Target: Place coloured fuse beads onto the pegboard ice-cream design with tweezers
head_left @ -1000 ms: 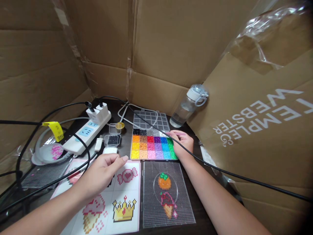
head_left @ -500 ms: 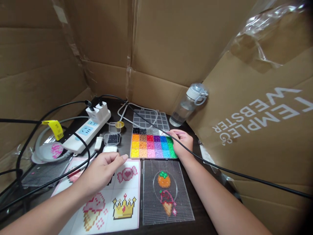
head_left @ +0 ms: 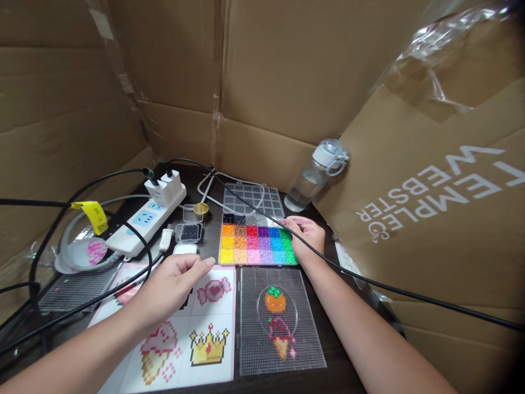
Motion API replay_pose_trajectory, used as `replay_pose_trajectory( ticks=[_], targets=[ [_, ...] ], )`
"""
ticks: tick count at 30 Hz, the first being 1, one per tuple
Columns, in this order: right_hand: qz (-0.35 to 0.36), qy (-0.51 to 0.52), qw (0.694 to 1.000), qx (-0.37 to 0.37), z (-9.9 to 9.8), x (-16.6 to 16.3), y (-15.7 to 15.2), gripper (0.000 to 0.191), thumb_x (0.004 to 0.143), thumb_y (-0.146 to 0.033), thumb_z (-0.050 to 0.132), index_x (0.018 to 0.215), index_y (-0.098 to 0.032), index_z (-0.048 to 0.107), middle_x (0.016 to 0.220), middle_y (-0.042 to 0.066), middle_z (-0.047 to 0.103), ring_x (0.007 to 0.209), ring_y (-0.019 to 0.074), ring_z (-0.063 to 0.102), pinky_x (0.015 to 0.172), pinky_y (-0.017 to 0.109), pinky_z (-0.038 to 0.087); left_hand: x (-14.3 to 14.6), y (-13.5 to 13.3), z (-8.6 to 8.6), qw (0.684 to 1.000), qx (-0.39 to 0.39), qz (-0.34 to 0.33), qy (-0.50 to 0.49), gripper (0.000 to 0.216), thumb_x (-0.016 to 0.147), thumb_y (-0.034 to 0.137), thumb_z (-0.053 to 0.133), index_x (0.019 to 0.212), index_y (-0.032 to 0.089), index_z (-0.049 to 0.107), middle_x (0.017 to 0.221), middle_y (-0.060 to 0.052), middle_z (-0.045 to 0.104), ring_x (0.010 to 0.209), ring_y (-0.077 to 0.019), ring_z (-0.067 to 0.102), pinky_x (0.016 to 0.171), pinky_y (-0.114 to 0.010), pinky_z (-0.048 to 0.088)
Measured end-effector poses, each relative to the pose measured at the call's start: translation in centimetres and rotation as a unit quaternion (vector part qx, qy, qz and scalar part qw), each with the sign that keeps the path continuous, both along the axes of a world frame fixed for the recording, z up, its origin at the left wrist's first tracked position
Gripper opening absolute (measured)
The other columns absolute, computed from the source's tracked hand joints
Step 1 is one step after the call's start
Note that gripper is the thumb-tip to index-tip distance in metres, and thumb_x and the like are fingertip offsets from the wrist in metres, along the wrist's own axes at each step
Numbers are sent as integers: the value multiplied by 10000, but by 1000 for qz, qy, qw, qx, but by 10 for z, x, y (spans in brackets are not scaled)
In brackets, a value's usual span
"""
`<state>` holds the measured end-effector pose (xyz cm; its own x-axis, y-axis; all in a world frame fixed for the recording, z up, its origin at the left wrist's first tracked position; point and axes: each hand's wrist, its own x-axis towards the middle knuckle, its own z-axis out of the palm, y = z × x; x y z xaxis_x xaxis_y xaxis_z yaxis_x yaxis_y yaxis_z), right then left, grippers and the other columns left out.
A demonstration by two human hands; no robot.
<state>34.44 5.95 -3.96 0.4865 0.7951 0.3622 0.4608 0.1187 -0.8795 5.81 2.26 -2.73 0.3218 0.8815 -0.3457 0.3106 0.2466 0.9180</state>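
Observation:
My right hand (head_left: 308,238) is closed on slim pink tweezers (head_left: 302,222), pointing at the white compartment in the top row of the bead box (head_left: 221,241). The box lies open, its compartments filled with small coloured beads. Over the pattern sheet (head_left: 213,317) hangs my left hand (head_left: 180,279), fingers curled and thumb laid along them; nothing shows in it. The sheet carries printed pixel pictures: a candy, a crown, an ice cream. Beside it lies a clear pegboard (head_left: 307,350) bearing an orange fruit of beads (head_left: 275,301) and a bead ice cream cone (head_left: 281,339).
A water bottle (head_left: 305,183) stands at the back right. Left lie a power strip (head_left: 135,230), small bead boxes (head_left: 188,233), a second pegboard (head_left: 74,290) and a dish of pink beads (head_left: 82,254). A black cable (head_left: 369,280) crosses over my right arm. Cardboard walls (head_left: 279,71) surround the table.

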Motion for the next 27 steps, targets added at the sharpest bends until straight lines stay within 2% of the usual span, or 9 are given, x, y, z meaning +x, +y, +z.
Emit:
replay_pose_trajectory(
  ticks=[10, 16, 20, 27],
  targets=[
    [3, 6, 1000, 4, 3, 0, -3, 173, 765, -294, 660, 679, -185, 762, 797, 79, 764, 822, 226, 713, 813, 356, 548, -1, 0, -2, 1000, 9, -1, 2, 548, 785, 677, 548, 599, 215, 320, 541, 89, 228, 473, -70, 194, 418, -205, 174],
    [7, 66, 997, 30, 4, -1, -15, 185, 739, -345, 695, 689, -175, 744, 783, 84, 759, 766, 234, 712, 709, 353, 560, 0, -1, 3, 1000, 7, 8, -2, 542, 779, 640, 578, 573, 218, 307, 515, 87, 237, 453, -67, 199, 412, -214, 177],
    [17, 118, 993, 20, 9, -8, -32, 182, 704, -354, 723, 715, -173, 726, 753, 76, 750, 691, 219, 692, 604, 333, 542, 2, -2, 3, 1000, 13, 24, -15, 529, 772, 594, 604, 557, 218, 300, 494, 83, 237, 432, -64, 206, 410, -217, 169],
    [26, 73, 997, -14, 13, -15, -91, 213, 774, -378, 682, 722, -181, 740, 807, 91, 756, 690, 190, 670, 588, 307, 517, 1, -3, 3, 1000, 5, 22, -20, 509, 795, 547, 601, 548, 213, 308, 464, 79, 253, 401, -59, 230, 400, -212, 176]
  ],
)
